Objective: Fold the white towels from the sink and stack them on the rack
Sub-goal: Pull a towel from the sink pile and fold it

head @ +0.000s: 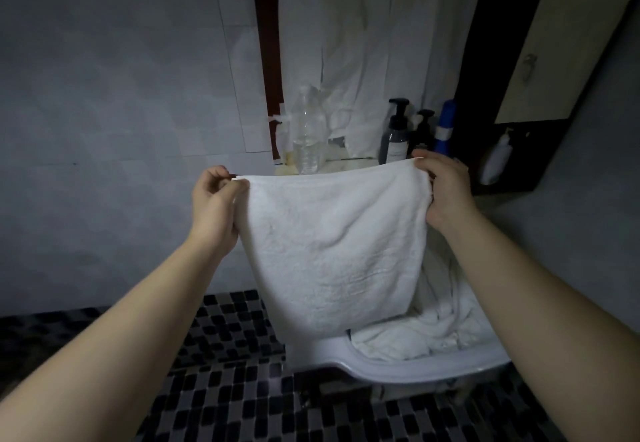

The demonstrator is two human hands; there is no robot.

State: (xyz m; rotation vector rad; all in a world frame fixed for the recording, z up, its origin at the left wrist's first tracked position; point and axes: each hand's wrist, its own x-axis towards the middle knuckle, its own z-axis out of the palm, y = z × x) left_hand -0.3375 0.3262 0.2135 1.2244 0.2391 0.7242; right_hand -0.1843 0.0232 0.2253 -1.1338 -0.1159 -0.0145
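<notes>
Over white ceramic sink (415, 369): spread white terry towel (332, 251) hangs across.
Inside sink: crumpled white towels (426, 332) fill the basin.
Behind sink: clear plastic bottle (306, 133), grey pump dispenser (394, 138) and blue bottle (445, 128) stand in a row.
Left of sink: open air.

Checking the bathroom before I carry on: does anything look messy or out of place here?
Only the crumpled towels heaped in the sink. The held towel hangs flat between left hand and right hand.
</notes>
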